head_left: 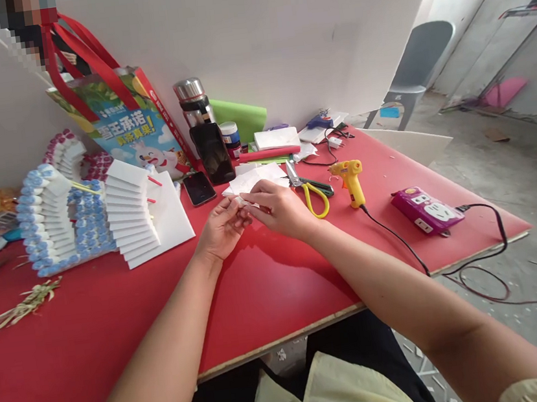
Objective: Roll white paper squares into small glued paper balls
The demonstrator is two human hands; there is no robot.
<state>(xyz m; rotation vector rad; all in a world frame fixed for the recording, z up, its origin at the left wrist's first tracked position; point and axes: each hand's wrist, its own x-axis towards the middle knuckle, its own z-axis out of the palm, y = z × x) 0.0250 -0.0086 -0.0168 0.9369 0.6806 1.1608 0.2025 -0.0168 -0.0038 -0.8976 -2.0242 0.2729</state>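
Note:
Over the red table (270,292), my left hand (223,227) and my right hand (279,207) meet, fingertips pinched together. Between them is a small white piece (241,201), perhaps folded paper; the fingers cover most of it. White paper sheets (258,176) lie just behind my hands. To the right of my right hand rest scissors with yellow handles (317,200), partly over a dark-handled tool (324,185). A yellow glue gun (352,184) stands farther right, its cord running off the front edge.
At left are a fanned stack of white cards (127,212) and blue-tipped white pieces (49,215). Behind stand a shopping bag (137,129), a steel flask (192,99) and a dark upright device (214,154). A phone (199,188) lies nearby. A purple power strip (427,209) sits right.

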